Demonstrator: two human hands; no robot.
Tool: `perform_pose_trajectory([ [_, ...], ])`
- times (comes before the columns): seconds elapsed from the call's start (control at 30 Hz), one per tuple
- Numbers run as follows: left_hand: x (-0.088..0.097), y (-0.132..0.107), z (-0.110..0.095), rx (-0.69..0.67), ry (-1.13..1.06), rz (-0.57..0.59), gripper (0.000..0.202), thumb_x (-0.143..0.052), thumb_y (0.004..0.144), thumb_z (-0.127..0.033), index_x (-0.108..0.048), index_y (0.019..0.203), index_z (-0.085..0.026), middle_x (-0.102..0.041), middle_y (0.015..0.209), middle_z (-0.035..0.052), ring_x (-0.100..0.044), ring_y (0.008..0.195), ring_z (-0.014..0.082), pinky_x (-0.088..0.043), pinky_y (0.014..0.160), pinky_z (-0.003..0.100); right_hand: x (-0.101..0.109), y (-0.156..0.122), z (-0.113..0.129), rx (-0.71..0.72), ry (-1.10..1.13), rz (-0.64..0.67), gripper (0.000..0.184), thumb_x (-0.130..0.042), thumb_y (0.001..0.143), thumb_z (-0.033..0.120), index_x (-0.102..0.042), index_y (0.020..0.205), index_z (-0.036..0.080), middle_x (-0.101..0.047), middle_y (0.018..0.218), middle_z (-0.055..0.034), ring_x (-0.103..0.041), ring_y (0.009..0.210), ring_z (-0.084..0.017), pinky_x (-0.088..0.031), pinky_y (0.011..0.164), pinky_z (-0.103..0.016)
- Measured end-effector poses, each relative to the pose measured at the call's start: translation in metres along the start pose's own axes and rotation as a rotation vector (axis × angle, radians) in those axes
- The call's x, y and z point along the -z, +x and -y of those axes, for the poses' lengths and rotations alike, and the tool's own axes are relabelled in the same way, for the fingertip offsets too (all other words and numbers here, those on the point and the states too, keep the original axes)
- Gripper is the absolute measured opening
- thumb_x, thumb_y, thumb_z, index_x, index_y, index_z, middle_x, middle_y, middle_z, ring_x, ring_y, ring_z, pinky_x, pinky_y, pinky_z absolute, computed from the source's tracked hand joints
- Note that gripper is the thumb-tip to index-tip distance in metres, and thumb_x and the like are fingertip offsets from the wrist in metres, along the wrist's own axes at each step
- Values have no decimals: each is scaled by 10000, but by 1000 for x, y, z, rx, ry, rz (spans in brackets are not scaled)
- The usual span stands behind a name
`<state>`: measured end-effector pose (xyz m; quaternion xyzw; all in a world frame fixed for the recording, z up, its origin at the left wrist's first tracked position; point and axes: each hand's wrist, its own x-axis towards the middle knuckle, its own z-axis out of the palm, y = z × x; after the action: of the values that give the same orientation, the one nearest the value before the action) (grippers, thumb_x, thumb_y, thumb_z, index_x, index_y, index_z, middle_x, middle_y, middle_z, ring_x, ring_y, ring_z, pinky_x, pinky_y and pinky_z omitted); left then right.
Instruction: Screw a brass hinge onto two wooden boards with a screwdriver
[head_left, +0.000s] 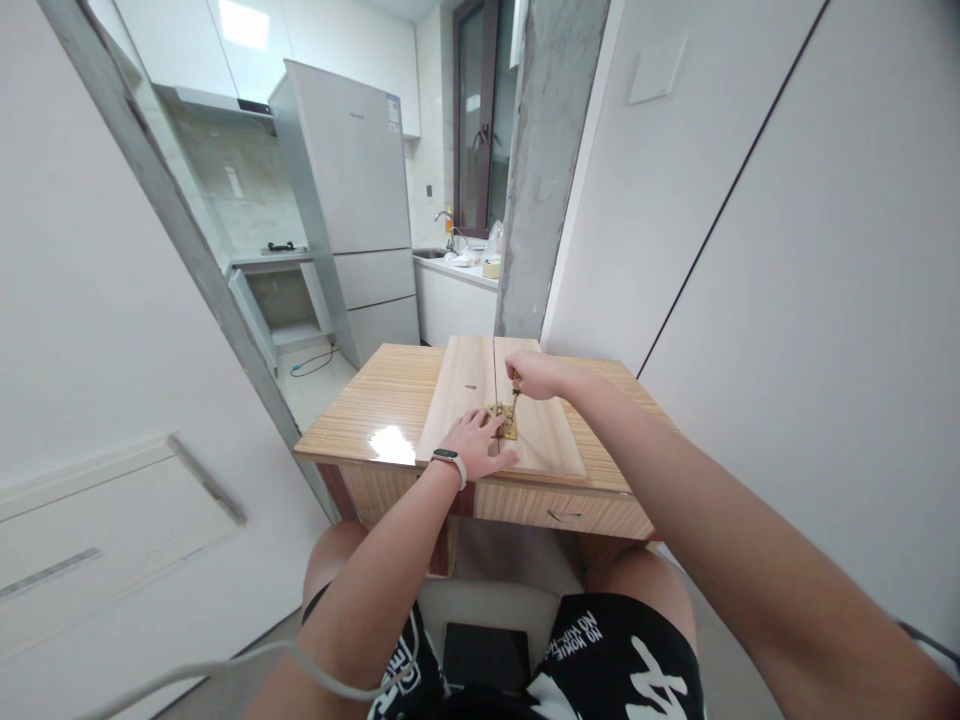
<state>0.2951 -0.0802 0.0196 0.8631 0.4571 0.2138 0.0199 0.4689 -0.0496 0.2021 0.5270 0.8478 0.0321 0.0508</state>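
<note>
Closest to the camera, I see black printed shorts [622, 650] and a white cable [225, 665] across the lap. Beyond the knees stands a wooden table [367, 400] with a drawer [562, 512] in front. On its top lie two pale boards [461, 380] side by side, a brass hinge [504, 420] bridging their seam. My operator's left hand [472, 440], wearing a wristband [448, 458], lies spread flat on the boards, fingertips touching the hinge. The right hand [534, 377] is closed around a screwdriver [514, 400] held nearly upright, its tip down on the hinge. A loose screw [470, 387] sits just beyond the left hand. Farther back stand a concrete column [536, 170] and a grey fridge [360, 190].
</note>
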Motion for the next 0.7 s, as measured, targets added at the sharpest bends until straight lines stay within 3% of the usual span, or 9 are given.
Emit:
perform_pose_trajectory([
  [0.3, -1, 1, 0, 8, 9, 15, 855, -484, 867, -828, -474, 1529, -286, -500, 1520, 139, -416, 1413, 388, -369, 1153, 572, 2, 0, 0, -2, -25, -31, 180, -704, 853, 154, -767, 1016, 198, -780, 1043, -91, -696, 979, -226, -453, 771, -273],
  [0.53, 1, 1, -1, 11, 0, 18, 843, -492, 875, -810, -467, 1533, -283, -499, 1520, 137, -413, 1412, 386, -361, 1160, 570, 2, 2, 2, -22, -94, -43, 263, -574, 997, 325, -779, 1032, 164, -774, 1069, -170, -710, 1015, -263, -473, 801, -312],
  [0.7, 0, 0, -1, 6, -2, 12, 839, -492, 876, -810, -472, 1527, -282, -502, 1516, 138, -423, 1402, 384, -371, 1153, 570, -2, 5, 1, 14, -86, -20, 234, -593, 993, 306, -720, 1118, 155, -744, 1167, -165, -695, 1040, -248, -459, 791, -293],
])
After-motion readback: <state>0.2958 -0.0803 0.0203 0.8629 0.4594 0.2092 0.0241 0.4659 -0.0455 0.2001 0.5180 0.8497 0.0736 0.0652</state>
